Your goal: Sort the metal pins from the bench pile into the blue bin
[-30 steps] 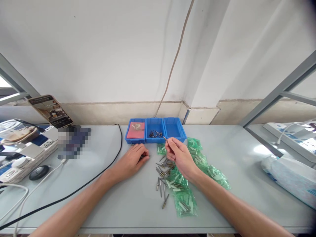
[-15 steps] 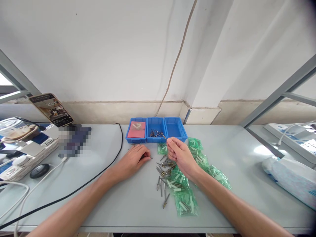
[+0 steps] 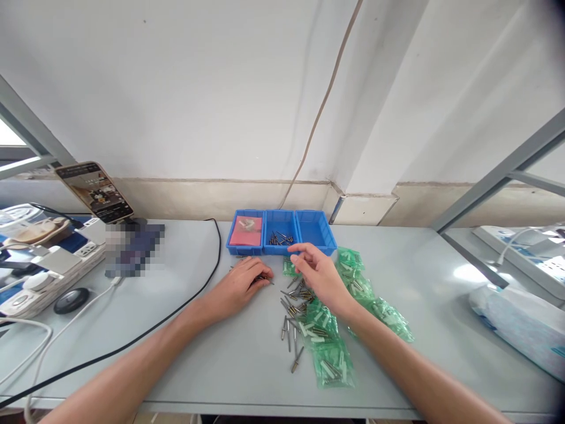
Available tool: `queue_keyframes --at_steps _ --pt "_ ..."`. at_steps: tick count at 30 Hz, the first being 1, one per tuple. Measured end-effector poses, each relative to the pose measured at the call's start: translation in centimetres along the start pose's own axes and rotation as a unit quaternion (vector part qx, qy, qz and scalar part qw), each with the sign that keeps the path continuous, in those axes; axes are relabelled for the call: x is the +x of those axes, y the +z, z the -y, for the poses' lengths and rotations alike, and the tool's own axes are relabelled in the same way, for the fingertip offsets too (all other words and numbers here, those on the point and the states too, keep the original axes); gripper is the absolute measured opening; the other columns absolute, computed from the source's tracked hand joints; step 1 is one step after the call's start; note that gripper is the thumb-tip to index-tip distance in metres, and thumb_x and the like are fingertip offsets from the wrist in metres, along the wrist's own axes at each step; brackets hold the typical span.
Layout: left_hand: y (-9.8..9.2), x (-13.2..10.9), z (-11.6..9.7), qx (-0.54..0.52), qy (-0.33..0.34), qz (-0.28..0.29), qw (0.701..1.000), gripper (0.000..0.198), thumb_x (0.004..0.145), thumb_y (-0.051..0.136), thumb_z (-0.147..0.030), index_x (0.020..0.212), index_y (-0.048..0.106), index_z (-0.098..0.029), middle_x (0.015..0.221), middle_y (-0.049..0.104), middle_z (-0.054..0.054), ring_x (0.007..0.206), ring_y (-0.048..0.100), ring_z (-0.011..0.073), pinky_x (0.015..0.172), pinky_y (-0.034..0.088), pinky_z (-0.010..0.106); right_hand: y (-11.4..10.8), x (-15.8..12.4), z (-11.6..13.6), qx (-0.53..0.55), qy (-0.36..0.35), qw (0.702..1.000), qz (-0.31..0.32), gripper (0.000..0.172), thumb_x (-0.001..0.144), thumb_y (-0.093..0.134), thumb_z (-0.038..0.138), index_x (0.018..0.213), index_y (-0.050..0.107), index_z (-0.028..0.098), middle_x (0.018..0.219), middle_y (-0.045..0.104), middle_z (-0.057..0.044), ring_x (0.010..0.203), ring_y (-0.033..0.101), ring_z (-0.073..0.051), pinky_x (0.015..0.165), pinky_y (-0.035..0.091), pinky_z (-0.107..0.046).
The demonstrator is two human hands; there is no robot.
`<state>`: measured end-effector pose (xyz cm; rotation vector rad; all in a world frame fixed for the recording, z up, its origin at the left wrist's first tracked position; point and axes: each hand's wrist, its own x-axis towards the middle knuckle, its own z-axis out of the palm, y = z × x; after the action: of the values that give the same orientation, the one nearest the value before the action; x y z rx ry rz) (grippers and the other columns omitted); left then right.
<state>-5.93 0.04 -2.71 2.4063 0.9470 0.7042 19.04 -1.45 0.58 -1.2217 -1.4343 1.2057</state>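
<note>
My left hand (image 3: 247,280) rests on the desk, its fingers curled over several thin metal pins that show partly beneath the fingertips. My right hand (image 3: 320,274) hovers just in front of the blue trays, fingers apart and nothing in them. Several metal pins (image 3: 281,238) with thicker, brownish ends lie in the middle blue tray (image 3: 281,219). Between my hands more loose metal pins (image 3: 291,306) are scattered on the desk. Green bags (image 3: 334,365) holding white plugs and metal pins lie under and beside my right forearm.
The left blue tray (image 3: 228,242) holds a red packet (image 3: 245,237) with small pale pieces; the right blue tray (image 3: 314,227) stands beside the middle one. A black cable (image 3: 185,312) crosses the desk. A phone (image 3: 95,191) and power strip stand left; a soft pack (image 3: 516,324) lies right.
My right hand has let go of a metal pin at the middle tray; its fingers have spread. More pins show under my left hand's fingers, and the view has shifted slightly.
</note>
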Motion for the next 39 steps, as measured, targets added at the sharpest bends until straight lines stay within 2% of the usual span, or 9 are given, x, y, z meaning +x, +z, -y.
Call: queue_keyframes --at_steps 3,5,8,13,21,24,31,35,39 --pt "0.0 0.0 0.1 -0.011 -0.004 -0.005 1.000 0.013 0.111 0.055 -0.031 0.113 0.066 -0.024 0.112 0.069 0.004 0.105 0.062 0.0220 0.096 0.049 0.038 0.2 -0.4 -0.4 -0.163 -0.073 0.983 0.041 0.011 0.100 0.067 0.035 0.103 0.073 0.026 0.079 0.062 0.002 0.070 0.054 -0.017 0.064 0.039 -0.030" --pt "0.0 0.0 0.1 -0.019 -0.014 -0.008 1.000 0.012 0.110 0.057 -0.032 0.111 0.066 -0.024 0.109 0.069 0.004 0.103 0.062 0.0216 0.093 0.049 0.037 0.5 -0.8 -0.6 -0.237 -0.114 0.963 0.066 0.008 0.100 0.067 0.029 0.096 0.073 0.025 0.085 0.066 0.000 0.075 0.058 -0.018 0.068 0.041 -0.031" --pt "0.0 0.0 0.1 -0.034 -0.042 -0.011 0.998 0.010 0.108 0.061 -0.032 0.106 0.066 -0.024 0.103 0.070 0.002 0.097 0.062 0.0211 0.089 0.049 0.036 0.9 -1.2 -0.9 -0.286 -0.157 0.941 0.091 0.008 0.101 0.068 0.028 0.093 0.072 0.025 0.088 0.067 -0.001 0.076 0.060 -0.019 0.070 0.042 -0.031" --pt "0.0 0.0 -0.3 -0.049 -0.074 -0.006 0.996 0.011 0.106 0.064 -0.035 0.102 0.065 -0.024 0.096 0.069 0.000 0.091 0.061 0.0201 0.083 0.048 0.034 1.3 -1.2 -1.3 -0.321 -0.173 0.925 0.104 0.009 0.103 0.066 0.026 0.095 0.070 0.026 0.090 0.067 -0.001 0.076 0.060 -0.020 0.069 0.040 -0.031" --pt "0.1 -0.1 -0.6 -0.045 -0.076 -0.005 0.996 0.013 0.103 0.068 -0.036 0.102 0.065 -0.024 0.093 0.067 -0.001 0.088 0.059 0.0194 0.081 0.048 0.033 1.4 -1.2 -1.1 -0.304 -0.184 0.929 0.108 0.016 0.105 0.059 0.021 0.091 0.066 0.025 0.090 0.064 -0.001 0.077 0.058 -0.019 0.069 0.039 -0.030" --pt "0.2 -0.1 -0.4 -0.028 -0.058 -0.017 0.998 0.011 0.104 0.068 -0.033 0.108 0.064 -0.024 0.098 0.068 0.000 0.091 0.060 0.0203 0.084 0.048 0.034 1.3 -1.3 -0.5 -0.279 -0.173 0.941 0.081 0.014 0.102 0.059 0.019 0.090 0.063 0.025 0.089 0.062 0.000 0.075 0.056 -0.018 0.068 0.038 -0.030" --pt "-0.4 0.0 0.0 0.132 0.003 -0.050 0.990 0.024 0.105 0.067 -0.041 0.121 0.063 -0.024 0.120 0.068 0.007 0.109 0.060 0.0274 0.096 0.045 0.042 0.8 -1.2 0.2 -0.175 -0.120 0.977 -0.008 0.026 0.106 0.049 0.027 0.080 0.048 0.025 0.071 0.050 0.004 0.066 0.045 -0.017 0.062 0.031 -0.030" --pt "-0.6 -0.2 -0.1 0.224 0.012 -0.056 0.973 0.034 0.106 0.063 -0.046 0.132 0.061 -0.023 0.132 0.064 0.012 0.121 0.059 0.0328 0.103 0.042 0.048 0.6 -1.2 0.0 -0.149 -0.118 0.981 -0.031 0.033 0.108 0.048 0.034 0.076 0.046 0.025 0.071 0.043 0.004 0.066 0.040 -0.018 0.062 0.031 -0.030" --pt "-0.3 -0.4 -0.2 0.250 0.008 -0.067 0.966 0.034 0.108 0.058 -0.048 0.132 0.062 -0.023 0.131 0.067 0.012 0.121 0.060 0.0336 0.102 0.042 0.049 0.5 -1.2 0.0 -0.141 -0.120 0.982 -0.036 0.033 0.108 0.049 0.036 0.077 0.049 0.025 0.071 0.044 0.003 0.067 0.040 -0.018 0.063 0.031 -0.030"
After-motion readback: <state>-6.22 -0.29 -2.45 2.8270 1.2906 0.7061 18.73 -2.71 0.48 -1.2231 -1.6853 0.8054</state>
